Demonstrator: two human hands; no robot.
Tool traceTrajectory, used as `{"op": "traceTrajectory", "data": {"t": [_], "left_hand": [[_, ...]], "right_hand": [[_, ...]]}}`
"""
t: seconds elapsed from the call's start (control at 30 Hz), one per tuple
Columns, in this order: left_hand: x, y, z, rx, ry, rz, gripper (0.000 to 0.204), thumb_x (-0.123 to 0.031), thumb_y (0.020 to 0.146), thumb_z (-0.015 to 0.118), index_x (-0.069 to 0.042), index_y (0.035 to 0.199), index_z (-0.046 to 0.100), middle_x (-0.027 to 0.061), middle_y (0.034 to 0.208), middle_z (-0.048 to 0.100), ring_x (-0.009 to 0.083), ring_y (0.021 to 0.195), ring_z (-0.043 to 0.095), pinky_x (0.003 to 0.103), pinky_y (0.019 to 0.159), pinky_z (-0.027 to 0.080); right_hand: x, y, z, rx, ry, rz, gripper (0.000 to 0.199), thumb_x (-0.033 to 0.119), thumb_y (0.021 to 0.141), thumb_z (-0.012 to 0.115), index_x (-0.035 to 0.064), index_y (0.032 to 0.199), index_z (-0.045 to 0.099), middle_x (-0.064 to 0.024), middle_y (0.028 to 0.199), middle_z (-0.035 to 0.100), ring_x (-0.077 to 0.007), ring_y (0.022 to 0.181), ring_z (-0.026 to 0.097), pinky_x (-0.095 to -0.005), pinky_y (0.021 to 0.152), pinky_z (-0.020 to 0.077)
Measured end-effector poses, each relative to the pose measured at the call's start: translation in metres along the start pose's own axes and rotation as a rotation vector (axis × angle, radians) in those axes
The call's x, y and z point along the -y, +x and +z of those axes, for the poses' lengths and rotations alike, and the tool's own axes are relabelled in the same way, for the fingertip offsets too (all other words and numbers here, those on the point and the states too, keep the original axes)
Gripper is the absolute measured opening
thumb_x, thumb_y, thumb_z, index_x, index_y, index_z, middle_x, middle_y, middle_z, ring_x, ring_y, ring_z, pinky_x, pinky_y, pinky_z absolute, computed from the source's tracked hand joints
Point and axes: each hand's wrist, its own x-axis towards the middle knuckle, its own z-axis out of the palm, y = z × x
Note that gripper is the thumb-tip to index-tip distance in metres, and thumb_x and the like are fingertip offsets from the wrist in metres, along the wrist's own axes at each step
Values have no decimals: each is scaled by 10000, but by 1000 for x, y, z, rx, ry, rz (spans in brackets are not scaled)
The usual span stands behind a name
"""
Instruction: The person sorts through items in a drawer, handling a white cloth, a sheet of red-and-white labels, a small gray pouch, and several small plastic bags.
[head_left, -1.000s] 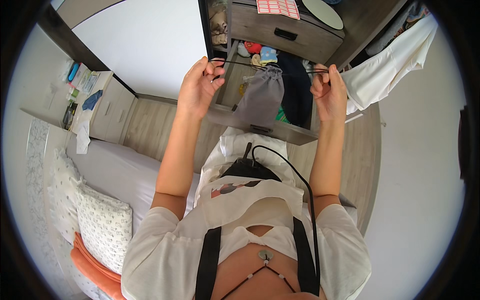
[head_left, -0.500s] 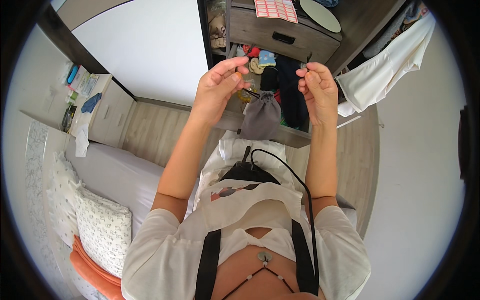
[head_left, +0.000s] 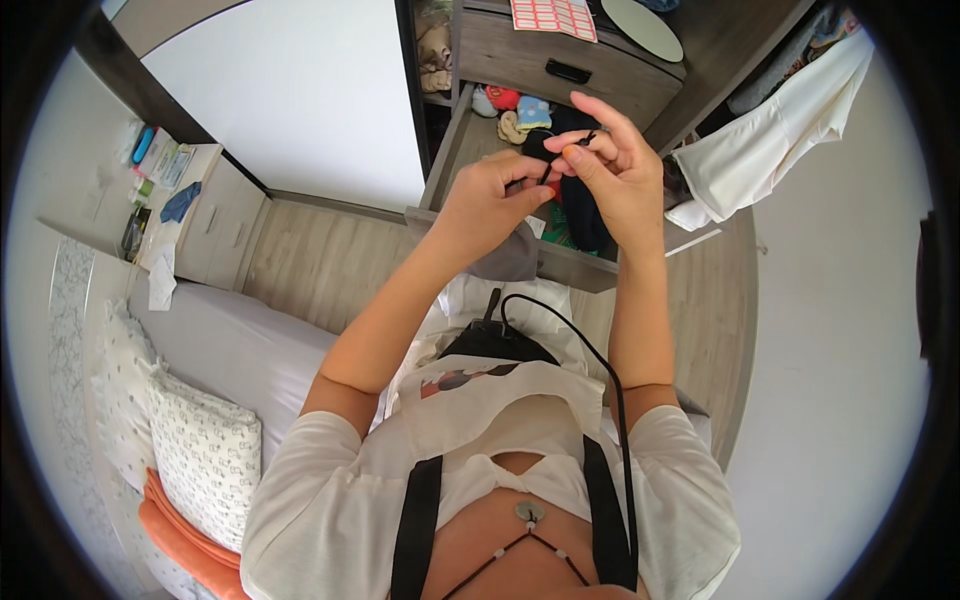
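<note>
My two hands are close together above an open drawer (head_left: 440,190). My left hand (head_left: 488,205) has thumb and fingers closed on a black drawstring cord (head_left: 546,174). My right hand (head_left: 618,185) pinches the cord between thumb and fingers, its index finger raised; a dark knotted end (head_left: 589,137) sticks out above the pinch. A grey drawstring pouch (head_left: 508,257) hangs below my left hand, which hides its top. In the drawer behind lie a blue patterned cloth (head_left: 534,115), a beige bundle (head_left: 512,128), a red item (head_left: 503,98) and dark clothing (head_left: 588,222).
A shut drawer (head_left: 510,50) sits above the open one, with a red-and-white label sheet (head_left: 555,18) and a round mirror-like disc (head_left: 642,28) on top. White clothing (head_left: 775,140) hangs at the right. A grey-sheeted bed (head_left: 230,330) and a nightstand (head_left: 215,215) are at the left.
My hands have come together from well apart, the left moving right. The pouch has dropped lower and is now mostly covered by my left hand.
</note>
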Motion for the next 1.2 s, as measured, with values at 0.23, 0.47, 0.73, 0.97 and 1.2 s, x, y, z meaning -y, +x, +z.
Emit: {"op": "traceTrajectory", "data": {"t": [0.23, 0.47, 0.73, 0.97, 1.2], "left_hand": [[14, 2, -1, 24, -415, -220, 167, -151, 879, 498, -25, 868, 607, -19, 648, 490, 53, 561, 388, 186, 518, 324], [20, 2, 0, 69, -561, -212, 192, -195, 895, 481, -36, 871, 586, -15, 662, 487, 60, 556, 380, 182, 517, 315], [24, 3, 0, 24, -605, -195, 194, -219, 899, 483, -52, 860, 573, -16, 661, 486, 58, 552, 375, 177, 510, 305], [22, 4, -1, -5, -572, -181, 194, -221, 907, 468, -63, 855, 568, -17, 659, 486, 50, 544, 383, 175, 501, 303], [28, 2, 2, -195, -554, -221, 210, -240, 929, 433, -77, 857, 545, -30, 637, 457, 30, 525, 393, 157, 470, 296]], "right_hand": [[-30, -5, -14, 15, -129, 90, 293, 114, 867, 520, 32, 1147, 522, -58, 980, 607, -72, 757, 543, -204, 637, 448], [-49, -18, -6, 41, -255, 131, 182, 163, 860, 537, 58, 995, 600, 22, 736, 547, -50, 627, 451, -195, 574, 389], [-56, -21, -8, 95, -252, 242, 127, 132, 815, 600, 23, 879, 596, 16, 678, 538, -45, 578, 429, -201, 526, 364], [-64, -26, -8, 81, -311, 230, 111, 111, 783, 623, 22, 839, 589, 9, 676, 526, -38, 565, 412, -201, 508, 335], [-66, -37, -13, 139, -333, 254, 140, 81, 760, 626, 38, 886, 585, 4, 714, 535, -39, 530, 415, -203, 496, 339]]}}
